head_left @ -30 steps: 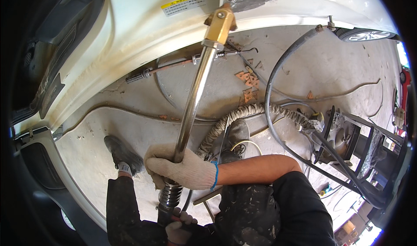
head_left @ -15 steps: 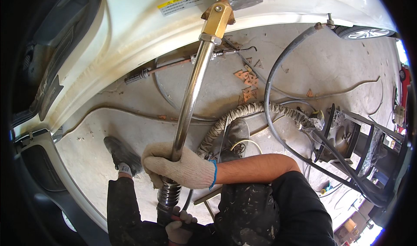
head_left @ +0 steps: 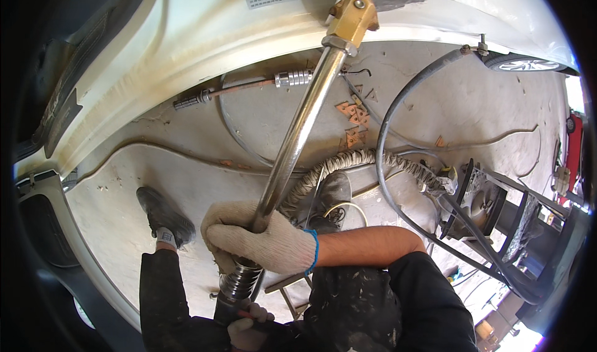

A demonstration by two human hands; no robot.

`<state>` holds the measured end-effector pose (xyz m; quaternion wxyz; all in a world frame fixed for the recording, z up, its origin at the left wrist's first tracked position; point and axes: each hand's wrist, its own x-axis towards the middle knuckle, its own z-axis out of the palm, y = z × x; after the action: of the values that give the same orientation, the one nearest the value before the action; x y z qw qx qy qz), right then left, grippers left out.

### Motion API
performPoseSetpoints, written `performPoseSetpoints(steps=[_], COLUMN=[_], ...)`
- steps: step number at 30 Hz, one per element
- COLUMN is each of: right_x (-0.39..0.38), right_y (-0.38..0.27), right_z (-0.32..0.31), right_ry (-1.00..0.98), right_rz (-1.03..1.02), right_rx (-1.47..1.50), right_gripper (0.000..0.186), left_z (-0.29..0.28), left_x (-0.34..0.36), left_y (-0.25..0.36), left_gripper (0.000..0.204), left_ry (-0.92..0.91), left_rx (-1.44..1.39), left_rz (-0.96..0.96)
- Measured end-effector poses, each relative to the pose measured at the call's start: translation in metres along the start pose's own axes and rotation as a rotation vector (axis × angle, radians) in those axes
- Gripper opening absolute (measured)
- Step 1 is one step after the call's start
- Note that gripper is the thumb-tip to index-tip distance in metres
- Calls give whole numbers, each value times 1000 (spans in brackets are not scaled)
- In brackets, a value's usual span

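Here the steel rod [head_left: 297, 137] was clamped in the gloved right hand [head_left: 264, 245], its brass head [head_left: 351, 17] far above against the white panel [head_left: 186, 53]; below, the left hand [head_left: 249, 324] gripped the handle. A steady pull seemed required next.

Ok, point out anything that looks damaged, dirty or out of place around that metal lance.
The white car panel shows brownish rust-like streaks along its lower edge. Hoses lie looped and tangled over the concrete floor, beside scattered orange triangular pieces. Both gloved hands, right hand and left hand, grip the lance normally.
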<state>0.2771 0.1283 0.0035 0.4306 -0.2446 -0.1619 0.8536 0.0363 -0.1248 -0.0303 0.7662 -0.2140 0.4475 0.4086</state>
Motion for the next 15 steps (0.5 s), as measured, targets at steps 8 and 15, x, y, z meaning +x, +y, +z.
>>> performPoseSetpoints(steps=[8,15], right_x=[1,2], right_y=[-2,-6], right_z=[0,2], right_ry=[0,-22], right_rz=[14,6], right_rx=[20,27], right_gripper=[18,17], left_z=[-5,-5], left_x=[2,2], left_y=[-10,-10], left_gripper=[52,52], left_ry=[11,10], left_rx=[-38,-38], left_rz=[-15,-18])
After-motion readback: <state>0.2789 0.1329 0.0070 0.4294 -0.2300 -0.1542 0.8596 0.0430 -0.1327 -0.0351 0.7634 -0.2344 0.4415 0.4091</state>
